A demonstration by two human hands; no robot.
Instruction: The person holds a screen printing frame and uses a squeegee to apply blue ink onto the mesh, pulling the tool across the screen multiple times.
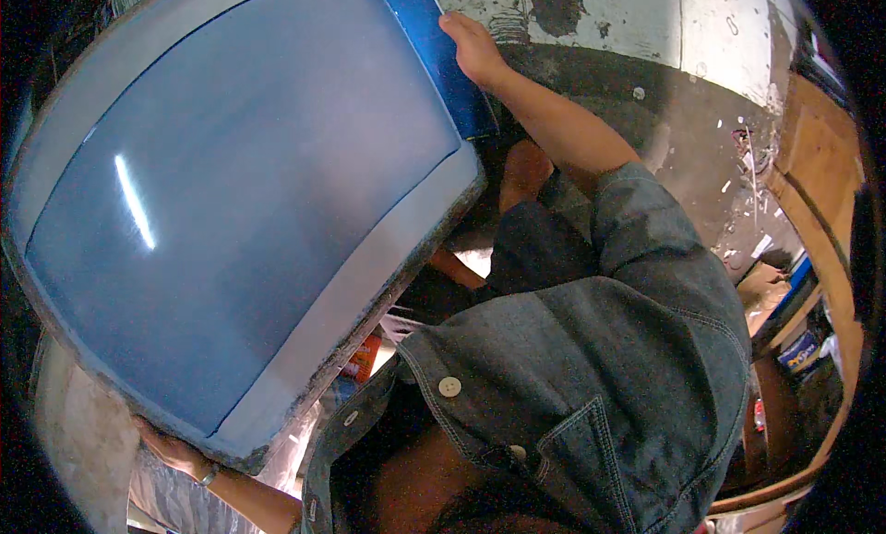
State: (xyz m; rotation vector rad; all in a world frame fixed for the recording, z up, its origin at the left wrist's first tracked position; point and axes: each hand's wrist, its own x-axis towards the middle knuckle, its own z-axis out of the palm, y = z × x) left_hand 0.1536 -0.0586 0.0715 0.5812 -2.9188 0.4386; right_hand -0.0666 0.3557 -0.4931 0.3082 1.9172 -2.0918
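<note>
Glossy blue panel [245,202]; grey-bordered

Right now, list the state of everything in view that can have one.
Blue grey-bordered panel: at both hands, reflecting a light streak
Left hand: at the panel's lower edge, fingers partly hidden
Right hand: touching the darker blue strip
Grey button-up shirt: unbuttoned at chest
Wristband: worn, left wrist
Grey floor: littered with scraps

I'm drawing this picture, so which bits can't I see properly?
In the head view:
Blue panel: its far part is cut off by the picture's top.
Left hand: some fingers are hidden behind the panel's rim.
Orange thing: mostly hidden between panel and shirt.
White scraps: too small.
</note>
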